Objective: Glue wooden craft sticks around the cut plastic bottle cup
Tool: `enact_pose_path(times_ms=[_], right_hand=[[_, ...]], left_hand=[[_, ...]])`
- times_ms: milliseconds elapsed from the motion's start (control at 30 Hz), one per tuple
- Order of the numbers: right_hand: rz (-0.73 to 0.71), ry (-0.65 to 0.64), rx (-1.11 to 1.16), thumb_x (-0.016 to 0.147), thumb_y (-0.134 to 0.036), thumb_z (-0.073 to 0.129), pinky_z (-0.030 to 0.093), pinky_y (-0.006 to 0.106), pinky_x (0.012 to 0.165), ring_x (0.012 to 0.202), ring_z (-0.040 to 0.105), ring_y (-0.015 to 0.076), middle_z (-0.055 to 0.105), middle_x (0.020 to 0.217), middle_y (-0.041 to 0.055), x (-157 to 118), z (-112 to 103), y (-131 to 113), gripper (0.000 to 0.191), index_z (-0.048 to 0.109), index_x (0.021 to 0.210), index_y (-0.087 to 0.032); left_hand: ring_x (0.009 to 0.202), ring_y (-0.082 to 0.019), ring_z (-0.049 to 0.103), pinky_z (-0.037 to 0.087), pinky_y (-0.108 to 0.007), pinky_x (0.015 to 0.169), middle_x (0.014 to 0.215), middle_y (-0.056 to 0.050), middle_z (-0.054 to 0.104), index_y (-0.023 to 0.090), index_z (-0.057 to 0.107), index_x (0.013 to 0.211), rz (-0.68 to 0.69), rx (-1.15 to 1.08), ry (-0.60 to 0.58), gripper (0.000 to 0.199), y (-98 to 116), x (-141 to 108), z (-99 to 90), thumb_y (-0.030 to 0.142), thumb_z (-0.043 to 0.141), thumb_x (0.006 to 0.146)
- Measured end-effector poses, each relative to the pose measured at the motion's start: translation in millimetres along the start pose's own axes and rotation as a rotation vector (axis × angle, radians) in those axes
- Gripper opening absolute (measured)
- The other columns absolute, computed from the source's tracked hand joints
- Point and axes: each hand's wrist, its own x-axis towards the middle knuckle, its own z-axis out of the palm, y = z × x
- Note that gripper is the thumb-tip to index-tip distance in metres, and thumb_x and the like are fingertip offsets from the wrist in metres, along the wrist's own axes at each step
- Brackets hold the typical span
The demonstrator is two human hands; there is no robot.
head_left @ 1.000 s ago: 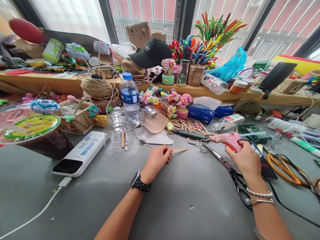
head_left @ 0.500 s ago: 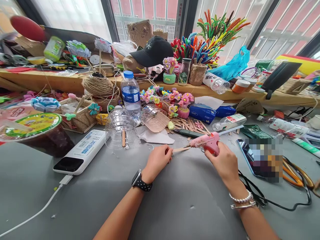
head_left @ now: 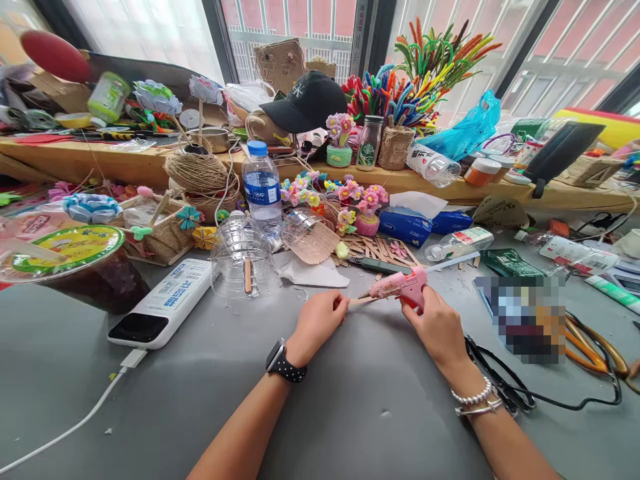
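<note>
In my left hand [head_left: 323, 319], the fingers are closed on one end of a wooden craft stick [head_left: 361, 302], which points to the right. My right hand [head_left: 435, 323] is wrapped round the handle of a pink hot glue gun [head_left: 397, 287], with a white glue stick [head_left: 453, 261] poking from its back. The gun's nozzle sits just over the stick; whether it touches is too small to tell. Left of my hands lies a cut clear plastic bottle [head_left: 233, 267] with a wooden stick on it. Behind is a fan of joined craft sticks [head_left: 316, 245] on white paper [head_left: 320, 272].
A power bank [head_left: 165, 307] and a lidded drink cup [head_left: 75, 267] stand at the left. A water bottle [head_left: 263, 190] rises behind the cut bottle. Loose craft sticks [head_left: 377, 248] lie beyond the gun. At the right are a phone [head_left: 520, 320], a black cable [head_left: 493, 373] and scissors [head_left: 595, 347].
My right hand has moved left with the glue gun, bringing the nozzle along the craft stick toward my left fingers. My left hand has hardly moved.
</note>
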Motion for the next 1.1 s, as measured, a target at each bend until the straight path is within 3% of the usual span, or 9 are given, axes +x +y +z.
enact_pose_path(times_ms=[467, 1100], right_hand=[[-0.093, 0.032, -0.02, 0.08, -0.035, 0.04, 0.033, 0.025, 0.045, 0.053, 0.052, 0.0157, 0.054, 0.062, 0.0041, 0.1, 1.9, 0.6, 0.021, 0.048, 0.078, -0.016], [-0.13, 0.068, 0.03, 0.083, -0.038, 0.033, 0.037, 0.027, 0.048, 0.057, 0.055, 0.018, 0.058, 0.066, 0.0072, -0.3, 0.0, -1.3, 0.035, 0.051, 0.095, -0.011]], left_hand=[[0.059, -0.014, 0.054, 0.032, -0.023, 0.054, 0.064, -0.001, 0.063, 0.018, 0.051, 0.062, -0.027, 0.038, -0.001, 0.029, 3.7, -1.2, -0.6, 0.033, 0.035, 0.08], [0.058, -0.014, 0.052, 0.031, -0.023, 0.053, 0.062, -0.001, 0.061, 0.018, 0.05, 0.06, -0.023, 0.038, 0.009, 0.03, 3.9, -1.0, -1.0, 0.034, 0.035, 0.081]])
